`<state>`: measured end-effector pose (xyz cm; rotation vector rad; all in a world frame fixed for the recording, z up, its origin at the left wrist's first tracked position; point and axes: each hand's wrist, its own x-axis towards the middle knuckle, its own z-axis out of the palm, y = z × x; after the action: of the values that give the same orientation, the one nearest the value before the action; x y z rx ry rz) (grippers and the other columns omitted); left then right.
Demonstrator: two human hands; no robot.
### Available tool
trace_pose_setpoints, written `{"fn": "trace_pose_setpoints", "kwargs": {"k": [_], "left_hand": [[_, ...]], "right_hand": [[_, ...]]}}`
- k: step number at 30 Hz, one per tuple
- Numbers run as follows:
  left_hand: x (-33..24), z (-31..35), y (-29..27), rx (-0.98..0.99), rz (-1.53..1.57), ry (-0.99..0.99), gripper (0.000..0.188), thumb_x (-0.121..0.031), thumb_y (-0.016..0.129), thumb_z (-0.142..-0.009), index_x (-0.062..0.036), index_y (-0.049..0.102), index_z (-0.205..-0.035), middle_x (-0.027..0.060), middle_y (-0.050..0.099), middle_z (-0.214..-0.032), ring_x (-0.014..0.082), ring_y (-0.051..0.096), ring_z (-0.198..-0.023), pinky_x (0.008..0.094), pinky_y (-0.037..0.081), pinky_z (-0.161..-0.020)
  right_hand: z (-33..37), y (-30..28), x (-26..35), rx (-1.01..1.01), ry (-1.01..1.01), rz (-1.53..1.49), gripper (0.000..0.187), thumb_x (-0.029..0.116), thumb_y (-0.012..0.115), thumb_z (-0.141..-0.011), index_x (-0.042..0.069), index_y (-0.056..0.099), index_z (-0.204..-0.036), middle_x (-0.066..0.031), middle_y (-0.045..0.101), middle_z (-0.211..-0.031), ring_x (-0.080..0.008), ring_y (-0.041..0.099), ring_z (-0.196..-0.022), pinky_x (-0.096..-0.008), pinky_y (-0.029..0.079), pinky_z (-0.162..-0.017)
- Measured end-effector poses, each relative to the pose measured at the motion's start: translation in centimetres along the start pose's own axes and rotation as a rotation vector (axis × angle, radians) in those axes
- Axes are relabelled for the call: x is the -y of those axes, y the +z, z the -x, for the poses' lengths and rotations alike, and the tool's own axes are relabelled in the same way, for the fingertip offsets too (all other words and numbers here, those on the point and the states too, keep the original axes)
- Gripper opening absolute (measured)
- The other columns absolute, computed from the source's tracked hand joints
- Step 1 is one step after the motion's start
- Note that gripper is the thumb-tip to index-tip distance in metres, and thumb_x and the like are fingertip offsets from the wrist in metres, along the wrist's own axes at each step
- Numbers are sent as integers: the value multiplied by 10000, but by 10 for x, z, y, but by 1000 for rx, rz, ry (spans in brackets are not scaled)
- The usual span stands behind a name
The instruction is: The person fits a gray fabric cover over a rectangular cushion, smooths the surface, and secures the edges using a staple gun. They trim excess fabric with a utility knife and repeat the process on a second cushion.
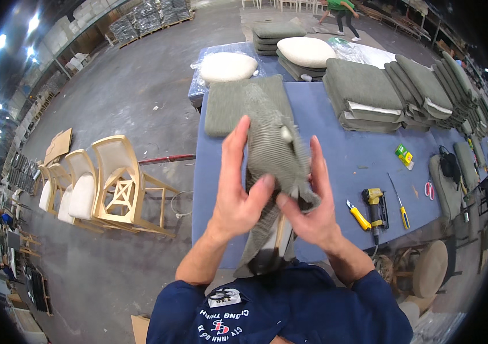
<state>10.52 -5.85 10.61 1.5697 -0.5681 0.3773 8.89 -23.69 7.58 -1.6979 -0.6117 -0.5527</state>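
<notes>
Between my hands a grey-green ribbed fabric cushion piece (278, 152) stands on edge over the near side of the blue-topped table (312, 143). A pale, wood-like edge shows in its lower part, close to my body. My left hand (238, 192) lies along the left side, fingers stretched forward and thumb pressing the fabric. From the right, my right hand (315, 209) grips the bunched edge, its thumb near the left one. The far end is blurred by motion. Just beyond lies a flat grey-green cushion (226, 109).
At right lie a yellow utility knife (360, 217), a staple gun (374, 206), a screwdriver (401, 206), scissors (429, 191) and a small green-yellow box (404, 156). Stacked cushions (361, 86) line the far right. Wooden chairs (119, 178) stand left; a person in green (341, 11) is far off.
</notes>
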Motion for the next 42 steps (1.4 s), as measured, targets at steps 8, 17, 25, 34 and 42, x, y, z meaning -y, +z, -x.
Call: {"fn": "trace_pose_setpoints", "kwargs": {"k": [8,17,25,34,42], "left_hand": [[-28,-53,25,107,-461,184,823,12,686,-812,17,412,-1587,222,512,-1543,371,473,-1459,427,347,-1220],[-30,-61,29,276,-459,246,638,87,503,-771,26,636,-1392,180,632,-1459,322,594,-1352,400,436,-1152],[-22,-57,47,103,-399,171,427,73,444,-864,39,683,-1216,162,734,-1260,235,669,-1150,363,503,-1029],[7,-60,42,126,-62,244,742,-119,776,-758,4,518,-1443,199,638,-1413,401,570,-1343,496,436,-1146],[27,-49,14,93,-223,565,608,-281,813,-771,37,689,-1275,211,674,-1346,380,633,-1233,463,502,-1051]], "right_hand": [[-26,-64,-17,179,116,-135,617,54,637,-966,-38,472,-1553,-131,596,-1229,-194,607,-990,-328,522,-892],[-33,-73,0,10,-123,200,1109,309,925,-746,-1,337,-1634,-130,511,-1217,-217,581,-890,-329,540,-776],[-30,-73,-6,-161,-171,269,574,-69,586,-818,-44,634,-1390,-213,678,-1043,-298,690,-855,-371,560,-739],[-31,-53,3,-225,-128,146,554,-13,620,-879,-66,586,-1429,-217,701,-1056,-287,666,-769,-357,575,-748],[-13,-33,24,-146,-140,370,636,-18,705,-790,-106,577,-1407,-226,692,-1113,-324,715,-908,-383,602,-788]]}}
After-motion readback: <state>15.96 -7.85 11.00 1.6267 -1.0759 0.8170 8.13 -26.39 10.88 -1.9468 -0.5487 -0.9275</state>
